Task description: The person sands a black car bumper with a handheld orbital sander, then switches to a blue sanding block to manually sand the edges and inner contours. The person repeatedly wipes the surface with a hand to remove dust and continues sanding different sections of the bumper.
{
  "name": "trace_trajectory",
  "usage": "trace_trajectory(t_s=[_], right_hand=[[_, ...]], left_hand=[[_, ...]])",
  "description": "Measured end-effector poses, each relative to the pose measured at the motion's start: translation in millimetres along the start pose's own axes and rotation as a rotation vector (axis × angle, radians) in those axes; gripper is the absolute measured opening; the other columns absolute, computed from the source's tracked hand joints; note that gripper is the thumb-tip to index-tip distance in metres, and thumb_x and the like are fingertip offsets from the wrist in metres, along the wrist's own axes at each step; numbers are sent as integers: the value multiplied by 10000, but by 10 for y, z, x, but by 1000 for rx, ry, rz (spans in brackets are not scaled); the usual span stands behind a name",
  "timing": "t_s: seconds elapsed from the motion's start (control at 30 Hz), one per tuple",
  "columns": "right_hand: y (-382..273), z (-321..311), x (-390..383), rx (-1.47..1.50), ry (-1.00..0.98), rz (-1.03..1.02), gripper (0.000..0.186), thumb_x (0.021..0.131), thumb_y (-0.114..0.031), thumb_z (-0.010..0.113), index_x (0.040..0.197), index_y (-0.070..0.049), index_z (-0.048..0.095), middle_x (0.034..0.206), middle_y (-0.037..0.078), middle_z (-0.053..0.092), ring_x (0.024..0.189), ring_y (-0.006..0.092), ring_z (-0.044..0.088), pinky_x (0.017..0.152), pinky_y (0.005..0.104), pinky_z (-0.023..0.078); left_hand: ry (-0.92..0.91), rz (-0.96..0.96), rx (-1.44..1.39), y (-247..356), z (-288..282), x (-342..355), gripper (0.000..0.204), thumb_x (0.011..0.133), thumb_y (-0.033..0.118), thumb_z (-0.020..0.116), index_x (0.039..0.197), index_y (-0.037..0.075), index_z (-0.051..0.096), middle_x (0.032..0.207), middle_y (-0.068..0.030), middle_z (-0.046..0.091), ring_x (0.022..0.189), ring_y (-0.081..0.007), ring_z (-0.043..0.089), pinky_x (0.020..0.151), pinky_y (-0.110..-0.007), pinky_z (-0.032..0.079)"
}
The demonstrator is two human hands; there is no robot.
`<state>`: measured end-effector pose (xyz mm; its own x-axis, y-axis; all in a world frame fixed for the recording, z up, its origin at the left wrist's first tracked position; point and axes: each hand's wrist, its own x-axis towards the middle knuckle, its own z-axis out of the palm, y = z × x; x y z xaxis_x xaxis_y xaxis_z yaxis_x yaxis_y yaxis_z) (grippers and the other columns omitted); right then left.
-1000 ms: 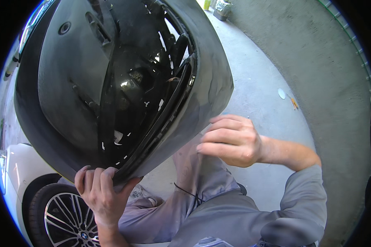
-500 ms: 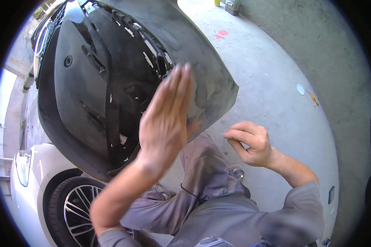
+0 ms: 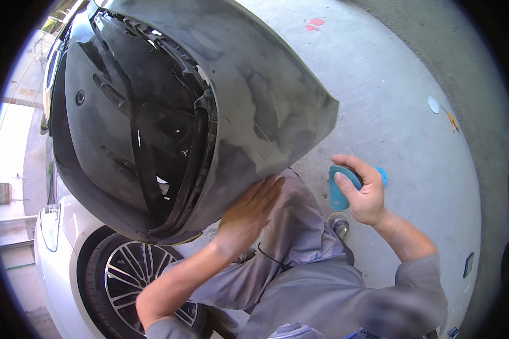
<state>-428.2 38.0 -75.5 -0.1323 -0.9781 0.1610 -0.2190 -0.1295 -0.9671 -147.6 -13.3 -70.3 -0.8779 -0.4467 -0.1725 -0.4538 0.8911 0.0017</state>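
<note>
Leaning across my lap is a large dark grey car body panel [image 3: 232, 158], likely a bumper cover, with patchy sanded areas on its outer face and black clips and slots along its inner edge. My left hand [image 3: 249, 212] lies flat against the panel's near lower edge, fingers stretched and close together. To the right of the panel and apart from it, my right hand [image 3: 370, 198] grips a blue sanding disc [image 3: 338, 195] between thumb and fingers. The disc seems bent around a dark pad, mostly hidden by the fingers.
A white car with a black spoked wheel [image 3: 136, 277] stands at the lower left. Red spots [image 3: 315, 24], a pale round disc [image 3: 433, 105] and an orange item [image 3: 453, 122] lie on the concrete floor. A rough wall runs along the right.
My left hand has come down from over the panel's middle to its near edge. The blue disc now shows in my right hand; it was not visible before. The view has shifted slightly.
</note>
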Motion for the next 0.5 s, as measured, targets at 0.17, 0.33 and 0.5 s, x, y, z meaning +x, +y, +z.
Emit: trace_trajectory(t_s=[0.17, 0.33, 0.5], right_hand=[[-9, 272, -32, 321, 85, 180, 392, 1020, -148, 667, 1376, -7, 583, 1180, 61, 666, 1073, 107, 603, 934, 279, 499], [-118, 290, -136, 600, -46, 179, 573, 1002, -192, 709, 1496, -18, 477, 1314, 117, 636, 1271, 174, 556, 1092, 349, 434], [-46, 149, -192, 416, -97, 166, 410, 991, -80, 690, 1376, 15, 587, 1277, 126, 667, 1179, 177, 643, 1019, 347, 522]], left_hand=[[397, -125, -676, 483, -254, 265, 957, 852, 290, 794, 1556, -87, 265, 1530, -313, 411, 1312, -449, 549, 1055, -463, 503], [485, -289, -965, 640, -210, 525, 825, 889, 85, 697, 1570, -57, 254, 1465, -322, 512, 1219, -447, 640, 964, -452, 552], [652, -382, -1102, 649, -171, 443, 623, 884, -64, 641, 1483, -22, 475, 1297, -262, 669, 1177, -394, 689, 979, -401, 546]])
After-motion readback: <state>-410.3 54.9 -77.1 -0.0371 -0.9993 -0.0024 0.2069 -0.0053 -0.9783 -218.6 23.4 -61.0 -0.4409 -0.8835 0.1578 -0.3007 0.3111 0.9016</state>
